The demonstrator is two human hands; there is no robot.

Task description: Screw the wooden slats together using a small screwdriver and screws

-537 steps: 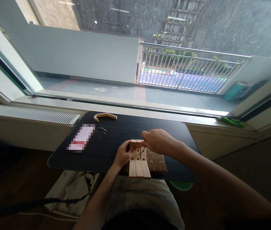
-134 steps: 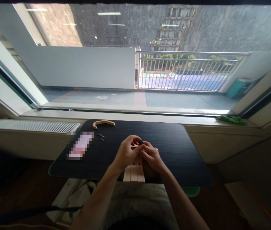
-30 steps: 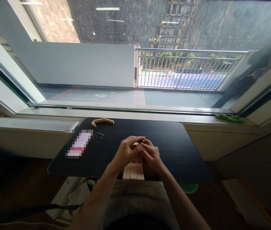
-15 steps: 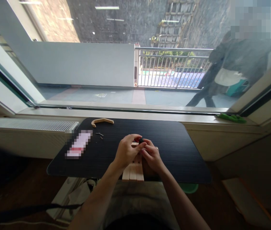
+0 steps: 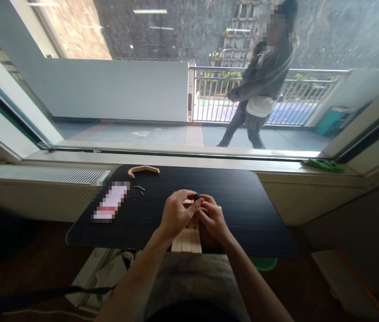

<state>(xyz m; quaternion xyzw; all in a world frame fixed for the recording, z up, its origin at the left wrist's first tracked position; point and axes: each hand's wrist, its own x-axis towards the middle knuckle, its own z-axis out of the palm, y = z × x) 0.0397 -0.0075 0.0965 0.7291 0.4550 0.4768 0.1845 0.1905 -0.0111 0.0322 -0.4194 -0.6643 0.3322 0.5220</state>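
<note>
Over the near part of the dark table, my left hand (image 5: 178, 211) is closed, with a small black round piece (image 5: 196, 197) between its thumb and fingertips. Close against it, my right hand (image 5: 213, 217) is closed too, its fingertips meeting at the same black piece. Beneath both hands lies a pale wooden piece of parallel slats (image 5: 186, 242) with small dark holes. Its lower end sticks out toward me past the table edge, and my hands cover most of its upper end. What exactly joins the black piece and the wood is hidden.
A curved wooden part (image 5: 144, 169) lies at the table's (image 5: 239, 188) far left edge. Below it are a few small metal bits (image 5: 139, 188) and a blurred-out pinkish rectangle (image 5: 111, 201). A green cloth (image 5: 323, 166) rests on the windowsill. Outside the window, a person (image 5: 263, 85) walks.
My hands stay almost in place at the black piece, with only slight finger movement. Outside, the person has walked from right to left past the railing.
</note>
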